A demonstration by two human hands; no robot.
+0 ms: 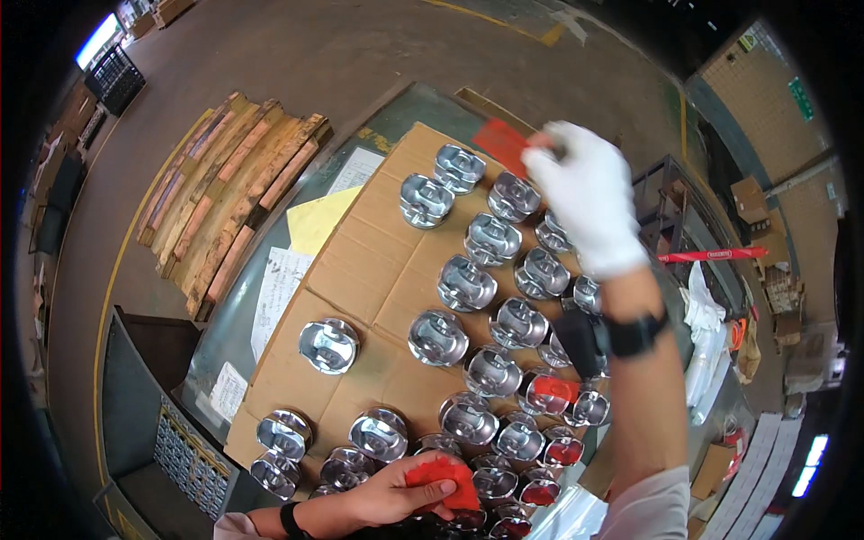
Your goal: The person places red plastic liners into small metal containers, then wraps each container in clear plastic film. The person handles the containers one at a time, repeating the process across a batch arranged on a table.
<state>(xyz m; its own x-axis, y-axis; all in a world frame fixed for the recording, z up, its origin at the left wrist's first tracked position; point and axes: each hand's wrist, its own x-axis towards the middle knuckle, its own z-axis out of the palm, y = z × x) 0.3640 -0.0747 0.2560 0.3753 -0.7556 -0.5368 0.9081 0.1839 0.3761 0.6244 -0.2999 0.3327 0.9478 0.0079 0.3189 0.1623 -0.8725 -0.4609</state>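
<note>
At the far end of the cardboard sheet [360, 261], the white-gloved right grip [585, 193] is closed on one red sheet [500, 142], pinched at the fingertips. This sheet is blurred and extends to the left of the fingers, near the far pistons [514, 197]; contact with them cannot be confirmed. At the near edge, the bare left grip [396, 495] grasps red material [443, 481], with the thumb across its face. Other red pieces [552, 393] lie on pistons at the near right.

The pistons stand in slanting rows along the right half of the cardboard, many closely spaced. Open room on the cardboard lies left of these rows, around a single piston [329, 346]. The left cardboard edge runs diagonally across the bench [423, 103]; a yellow paper [319, 220] and white papers [279, 292] lie along it. Beyond the bench's left edge, a wooden pallet [234, 193] rests on the floor [346, 49].

At the lower left stands a grey bin [135, 378] with a lattice-patterned panel; its contents cannot be identified. A dark crate [115, 79] stands at the upper left.
</note>
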